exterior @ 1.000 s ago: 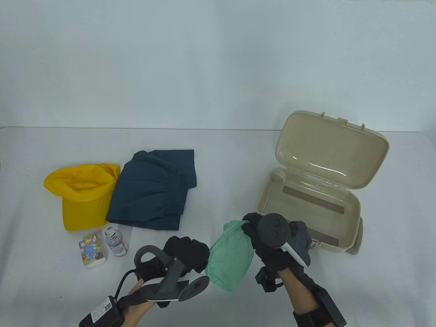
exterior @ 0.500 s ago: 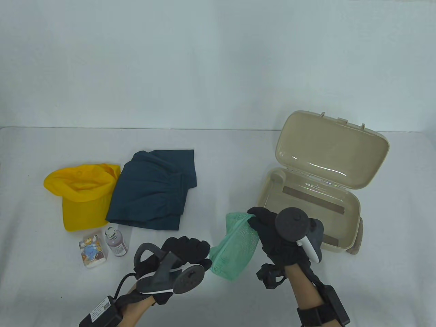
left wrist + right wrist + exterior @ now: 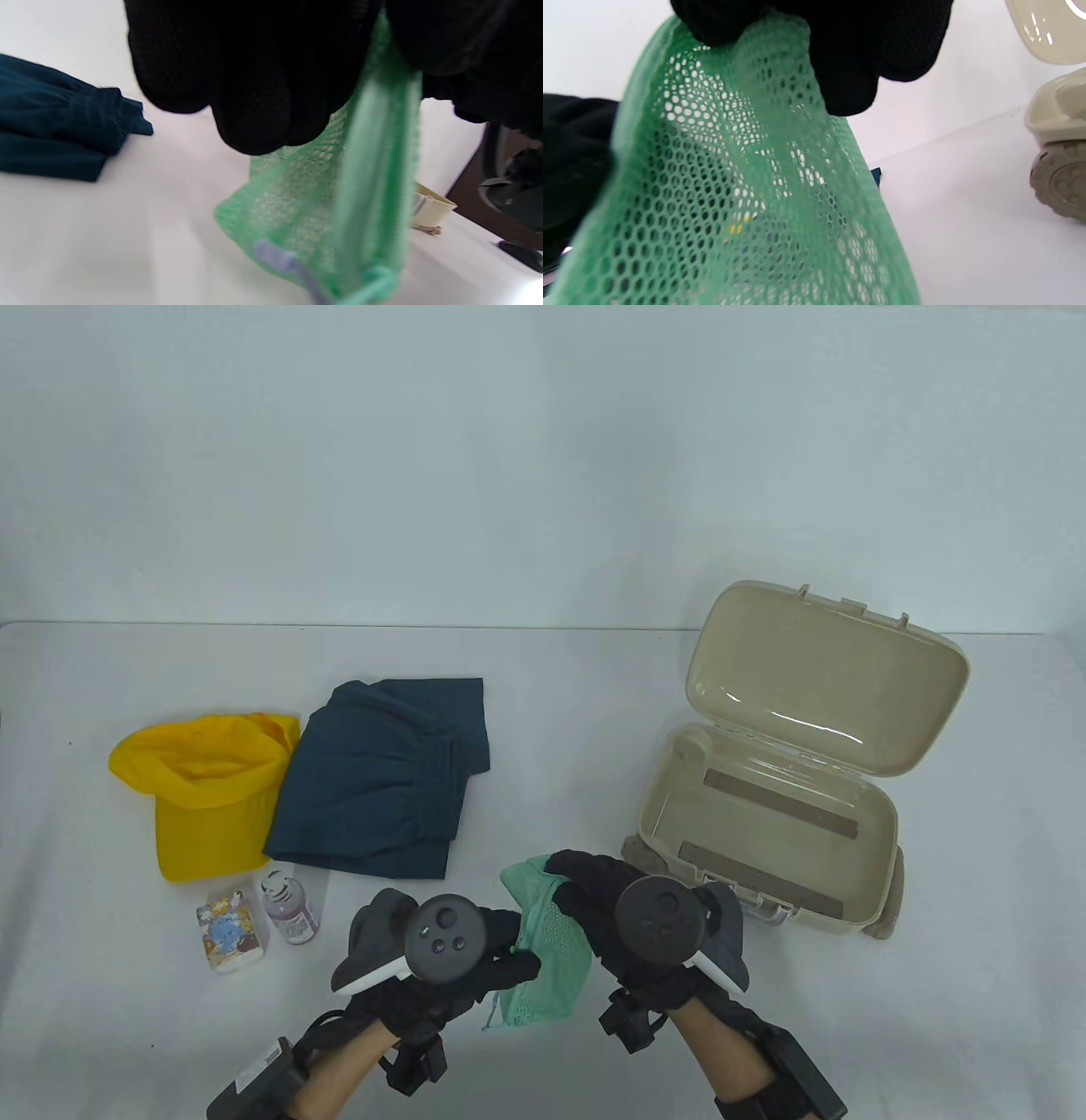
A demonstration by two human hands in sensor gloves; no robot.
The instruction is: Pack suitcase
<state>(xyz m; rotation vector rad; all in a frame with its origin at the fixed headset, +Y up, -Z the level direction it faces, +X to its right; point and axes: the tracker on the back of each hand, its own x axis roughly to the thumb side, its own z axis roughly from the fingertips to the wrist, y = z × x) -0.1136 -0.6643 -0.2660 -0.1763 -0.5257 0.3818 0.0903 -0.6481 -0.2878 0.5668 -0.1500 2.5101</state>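
A green mesh pouch (image 3: 547, 954) hangs between both hands near the table's front middle. My left hand (image 3: 501, 963) grips its left edge and my right hand (image 3: 573, 882) grips its upper right edge. The pouch's zipper side and a purple pull show in the left wrist view (image 3: 373, 203). Its netting fills the right wrist view (image 3: 734, 203). The beige suitcase (image 3: 874, 831) stands open to the right, its lid (image 3: 827, 678) tilted back and its tray bare. Left of the hands lie a yellow cap (image 3: 204, 793), folded dark blue shorts (image 3: 382, 780), a small bottle (image 3: 288, 908) and a small printed packet (image 3: 231, 933).
White cloth covers the table (image 3: 543, 687), with a pale wall behind. The suitcase's wheel (image 3: 1058, 182) shows close at the right of the right wrist view, and its front latch (image 3: 768, 908) sits just right of my right hand.
Both hands drew left and toward the front edge with the pouch. The left hand turned palm down, its tracker now facing up. The pouch hangs narrower, away from the suitcase.
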